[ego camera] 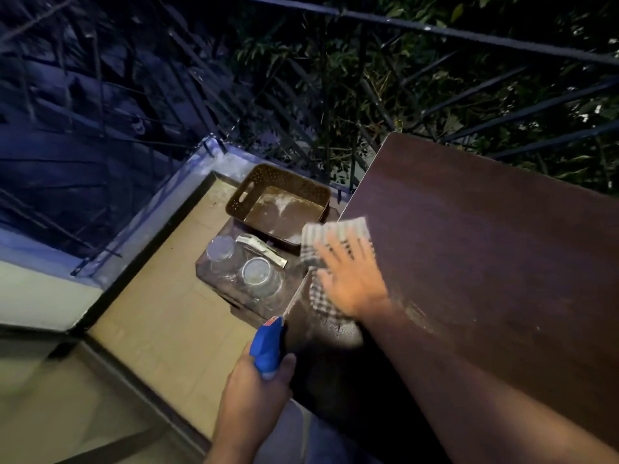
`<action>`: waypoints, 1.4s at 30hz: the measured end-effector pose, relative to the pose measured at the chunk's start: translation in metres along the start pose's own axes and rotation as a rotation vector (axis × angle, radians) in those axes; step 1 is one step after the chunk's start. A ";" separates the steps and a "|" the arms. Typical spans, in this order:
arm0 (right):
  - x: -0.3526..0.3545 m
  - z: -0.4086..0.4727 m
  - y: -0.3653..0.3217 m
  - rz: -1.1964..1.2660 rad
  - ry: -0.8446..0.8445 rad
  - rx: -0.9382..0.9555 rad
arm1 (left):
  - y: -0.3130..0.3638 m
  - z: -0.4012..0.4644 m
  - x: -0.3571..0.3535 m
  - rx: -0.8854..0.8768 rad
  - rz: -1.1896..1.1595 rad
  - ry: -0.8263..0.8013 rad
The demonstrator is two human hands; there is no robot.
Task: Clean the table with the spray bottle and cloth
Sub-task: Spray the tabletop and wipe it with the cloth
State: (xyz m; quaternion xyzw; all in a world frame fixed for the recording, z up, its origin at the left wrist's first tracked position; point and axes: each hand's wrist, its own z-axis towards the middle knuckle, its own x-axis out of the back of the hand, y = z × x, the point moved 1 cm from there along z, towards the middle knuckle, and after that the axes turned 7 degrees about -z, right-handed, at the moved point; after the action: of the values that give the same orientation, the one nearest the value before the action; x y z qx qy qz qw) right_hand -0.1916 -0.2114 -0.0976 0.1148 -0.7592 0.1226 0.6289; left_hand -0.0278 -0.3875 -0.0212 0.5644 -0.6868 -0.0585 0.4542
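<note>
Fingers of the right hand (351,279) lie spread and flat, pressing a grey-and-white checked cloth (331,236) onto the dark brown wooden table (485,246) at its left edge. The left hand (258,390) grips a blue plastic spray bottle (268,346) just off that edge, near the front corner.

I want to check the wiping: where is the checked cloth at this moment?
In the head view the checked cloth lies at the left edge of the dark wooden table, pressed flat under the right hand, beside the brown basket.
</note>
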 end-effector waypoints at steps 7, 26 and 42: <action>-0.020 -0.092 -0.090 0.141 0.095 0.395 | -0.018 -0.024 0.015 -0.033 -0.045 0.012; -0.013 -0.130 -0.026 0.072 -0.003 0.235 | -0.016 -0.053 -0.015 -0.096 0.059 -0.009; -0.009 -0.124 0.149 0.000 0.070 -0.326 | 0.019 -0.049 -0.045 -0.242 0.072 -0.101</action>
State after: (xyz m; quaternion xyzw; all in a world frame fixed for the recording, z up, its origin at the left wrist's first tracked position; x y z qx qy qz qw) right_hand -0.1242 -0.0296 -0.0904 0.0071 -0.7467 0.0016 0.6651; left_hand -0.0098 -0.3220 -0.0069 0.4767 -0.7166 -0.1532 0.4856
